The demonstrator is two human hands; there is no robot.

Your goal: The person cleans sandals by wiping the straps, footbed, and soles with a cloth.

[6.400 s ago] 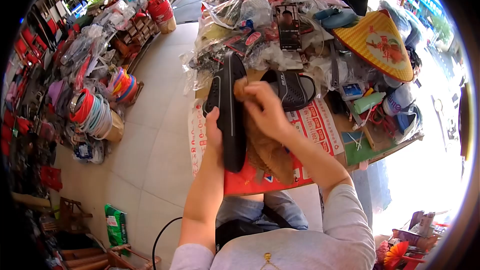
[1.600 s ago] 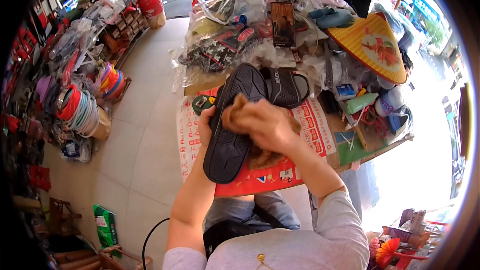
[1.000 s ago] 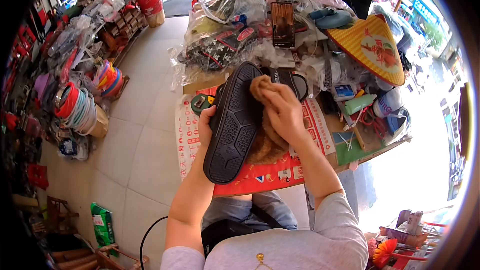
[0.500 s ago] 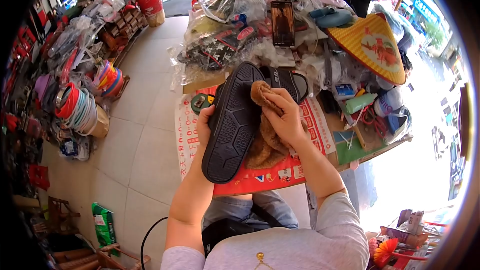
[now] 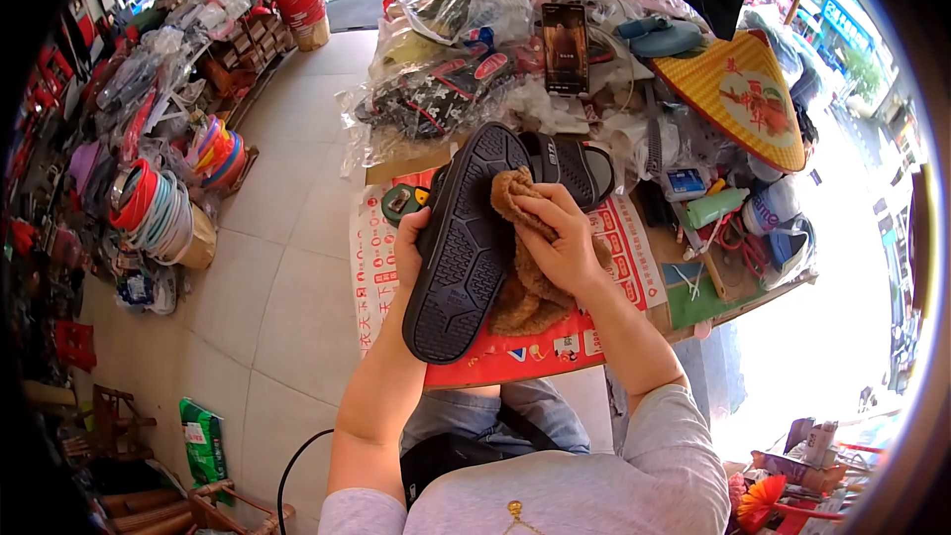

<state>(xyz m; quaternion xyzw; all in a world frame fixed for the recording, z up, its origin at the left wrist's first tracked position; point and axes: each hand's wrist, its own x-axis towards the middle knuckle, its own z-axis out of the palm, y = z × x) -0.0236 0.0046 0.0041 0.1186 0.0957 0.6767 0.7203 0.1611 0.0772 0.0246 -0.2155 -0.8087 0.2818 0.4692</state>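
Observation:
A black slide sandal [image 5: 458,258] is held up before me, its patterned sole turned toward me and its toe or heel end pointing away. My left hand [image 5: 410,250] grips its left edge; most of the fingers are hidden behind it. My right hand [image 5: 557,243] is closed on a brown fuzzy cloth [image 5: 525,302], pressing a bunched part against the right edge of the sole while the rest hangs below. Another black slide sandal [image 5: 570,166] lies just behind, partly covered. A green tape measure [image 5: 401,200] sits left of the held sandal.
Under my hands is a red and white printed sheet [image 5: 475,373] on the table. Plastic-wrapped goods [image 5: 436,99], a phone [image 5: 565,50] and a yellow conical hat [image 5: 733,99] lie beyond. A green bottle [image 5: 715,206] is at the right. Stacked goods and buckets [image 5: 158,218] line the left floor.
My right hand and the cloth have shifted slightly down and left along the sole's edge. The sandal stays nearly where it was in my left hand.

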